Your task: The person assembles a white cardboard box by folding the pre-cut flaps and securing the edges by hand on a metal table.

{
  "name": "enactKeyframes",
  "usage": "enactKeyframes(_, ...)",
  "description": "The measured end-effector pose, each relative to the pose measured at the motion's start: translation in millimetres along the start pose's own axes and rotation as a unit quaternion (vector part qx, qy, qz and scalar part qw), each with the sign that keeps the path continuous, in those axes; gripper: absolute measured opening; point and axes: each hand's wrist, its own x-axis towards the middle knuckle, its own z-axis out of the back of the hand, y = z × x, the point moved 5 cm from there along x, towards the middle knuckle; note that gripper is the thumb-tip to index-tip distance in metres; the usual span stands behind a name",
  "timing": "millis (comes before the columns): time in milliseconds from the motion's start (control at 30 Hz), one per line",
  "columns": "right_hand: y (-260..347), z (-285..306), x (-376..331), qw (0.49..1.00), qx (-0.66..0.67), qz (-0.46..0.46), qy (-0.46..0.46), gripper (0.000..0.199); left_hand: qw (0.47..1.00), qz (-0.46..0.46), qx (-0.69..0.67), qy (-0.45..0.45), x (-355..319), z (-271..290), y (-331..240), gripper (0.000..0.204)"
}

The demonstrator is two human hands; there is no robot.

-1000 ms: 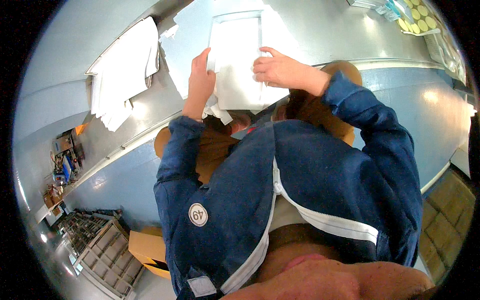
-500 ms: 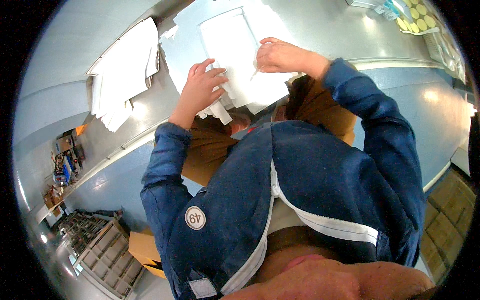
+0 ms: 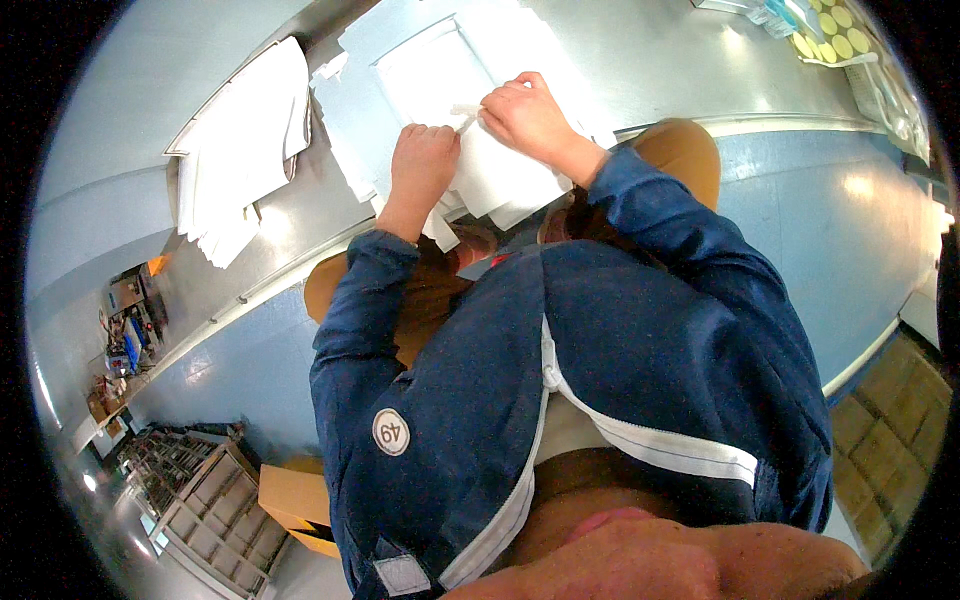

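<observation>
A white sheet of flat, box-like card (image 3: 432, 62) with a raised rectangular outline lies on the metal table in front of me. Over its near part my left hand (image 3: 425, 165) is closed, fingers curled down; what they grip, if anything, is hidden. To its right, my right hand (image 3: 528, 118) pinches a thin, whitish, tape-like strip (image 3: 466, 112), which stretches toward my left fingertips. Below both hands a white flap (image 3: 500, 185) hangs over the table's near edge, and a narrow tab dangles beside my left wrist.
A stack of white card sheets (image 3: 245, 140) lies at the left on the metal table (image 3: 650, 70). Packs with round yellowish pieces (image 3: 835, 35) sit at the far right. A cardboard box (image 3: 300, 505) and a grey drawer rack (image 3: 225, 515) stand at the lower left.
My left hand has closed from spread fingers and moved slightly right. My right hand has shifted left, bringing the strip between both hands. The white card has slid a little left.
</observation>
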Motion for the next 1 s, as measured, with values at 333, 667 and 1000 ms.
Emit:
enactKeyframes(333, 16.7, 0.6, -1.7, 0.993, -0.064, 0.094, 0.02, 0.009, 0.999, 0.025, 0.011, -0.018, -2.2, -4.6, -2.7, 0.022)
enactKeyframes(667, 8.3, -1.3, -1.2, 0.983, -0.107, 0.115, 0.098, 0.008, 0.999, 0.018, -0.033, -0.005, -13.4, 21.9, 1.0, 0.021)
enactKeyframes(1000, 31.8, 16.6, -21.3, 0.996, -0.052, 0.068, 0.031, 0.05, 0.988, -0.101, -0.09, 0.074, -42.4, 19.7, 21.2, 0.04)
